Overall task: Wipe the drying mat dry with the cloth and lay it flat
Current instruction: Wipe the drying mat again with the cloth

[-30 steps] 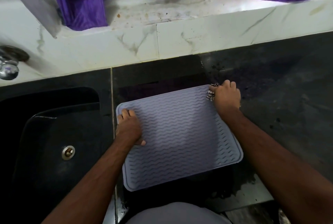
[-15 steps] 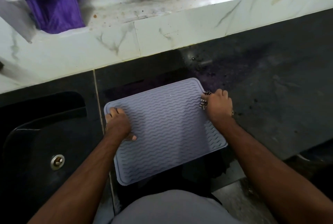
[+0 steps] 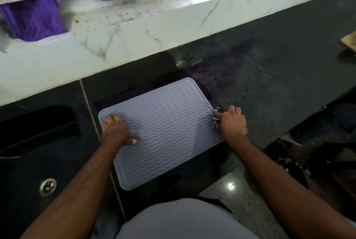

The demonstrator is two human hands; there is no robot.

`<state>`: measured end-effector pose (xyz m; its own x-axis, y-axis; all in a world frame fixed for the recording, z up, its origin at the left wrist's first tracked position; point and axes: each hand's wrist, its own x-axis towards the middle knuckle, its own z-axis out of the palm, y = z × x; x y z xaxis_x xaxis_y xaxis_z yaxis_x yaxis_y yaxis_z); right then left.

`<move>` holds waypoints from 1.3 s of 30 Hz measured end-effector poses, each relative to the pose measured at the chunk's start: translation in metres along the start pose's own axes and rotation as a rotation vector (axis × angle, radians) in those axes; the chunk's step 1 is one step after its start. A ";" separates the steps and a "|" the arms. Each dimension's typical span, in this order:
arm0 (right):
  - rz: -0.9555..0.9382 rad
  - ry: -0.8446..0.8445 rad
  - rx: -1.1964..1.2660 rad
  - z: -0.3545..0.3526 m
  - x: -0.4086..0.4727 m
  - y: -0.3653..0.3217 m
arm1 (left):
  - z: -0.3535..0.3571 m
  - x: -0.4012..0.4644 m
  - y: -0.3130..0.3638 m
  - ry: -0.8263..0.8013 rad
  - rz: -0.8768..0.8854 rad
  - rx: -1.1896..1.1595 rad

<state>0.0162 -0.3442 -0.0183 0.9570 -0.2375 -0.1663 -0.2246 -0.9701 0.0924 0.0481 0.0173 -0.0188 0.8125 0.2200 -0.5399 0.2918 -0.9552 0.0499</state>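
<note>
A grey drying mat [image 3: 163,129] with wavy ridges lies flat on the black counter [image 3: 269,88], just right of the sink. My left hand [image 3: 115,131] presses palm-down on the mat's left part, fingers spread near its far left corner. My right hand [image 3: 231,123] rests at the mat's right edge, closed around a bunched black-and-white checked cloth [image 3: 217,117] that pokes out between fingers and thumb.
A black sink [image 3: 38,152] with a metal drain [image 3: 47,186] lies to the left. A white marble ledge [image 3: 154,32] runs behind, with purple fabric [image 3: 38,19] hanging above. A tan board corner [image 3: 349,41] shows far right. The counter's front edge is near my body.
The view has swung right and tilted. My right hand with the cloth has slid from the mat's far right corner toward me along its right edge. My left hand stays put.
</note>
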 end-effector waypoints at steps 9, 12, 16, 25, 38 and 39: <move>-0.069 0.030 -0.103 0.013 -0.050 -0.002 | 0.022 -0.004 -0.025 0.039 0.180 -0.174; -0.034 0.038 -0.079 0.014 -0.059 -0.001 | 0.025 -0.007 -0.030 0.051 0.199 -0.240; 0.026 0.048 -0.084 0.015 -0.076 -0.007 | 0.027 -0.006 -0.029 0.067 0.210 -0.212; 0.067 -0.004 0.037 0.025 -0.116 -0.045 | 0.047 -0.033 -0.032 0.384 0.356 -0.139; -0.223 -0.097 0.089 0.012 -0.181 -0.163 | 0.083 -0.069 -0.052 0.297 0.655 -0.114; -0.266 -0.137 0.121 0.009 -0.182 -0.171 | 0.079 -0.068 -0.053 0.274 0.655 -0.123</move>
<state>-0.1216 -0.1357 -0.0131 0.9535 0.0286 -0.3000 0.0021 -0.9961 -0.0885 -0.0623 0.0376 -0.0508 0.9330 -0.3328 -0.1373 -0.2568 -0.8825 0.3941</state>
